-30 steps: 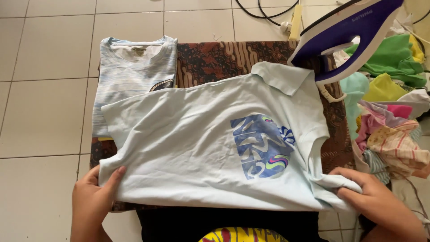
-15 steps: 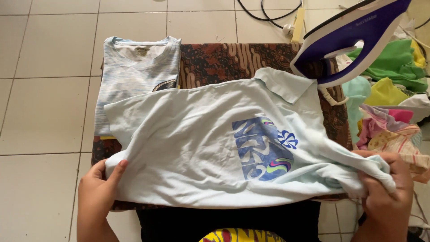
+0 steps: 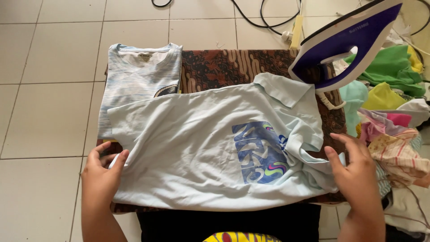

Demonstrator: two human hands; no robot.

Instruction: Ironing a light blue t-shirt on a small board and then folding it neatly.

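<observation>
A pale blue collared shirt with a blue printed patch lies spread across a dark patterned cloth on the floor. My left hand pinches the shirt's hem at its left edge. At the shirt's right side, my right hand rests with fingers spread on the bunched sleeve. A folded striped light blue shirt lies at the cloth's far left, partly under the spread shirt.
A purple and white iron stands on its heel at the cloth's far right corner. A heap of coloured clothes fills the right side. A power strip and black cables lie on the white floor tiles beyond.
My right hand let go of the shirt's lower right corner and now lies with fingers apart on the sleeve. The shirt has slid slightly left. My left hand still holds the hem.
</observation>
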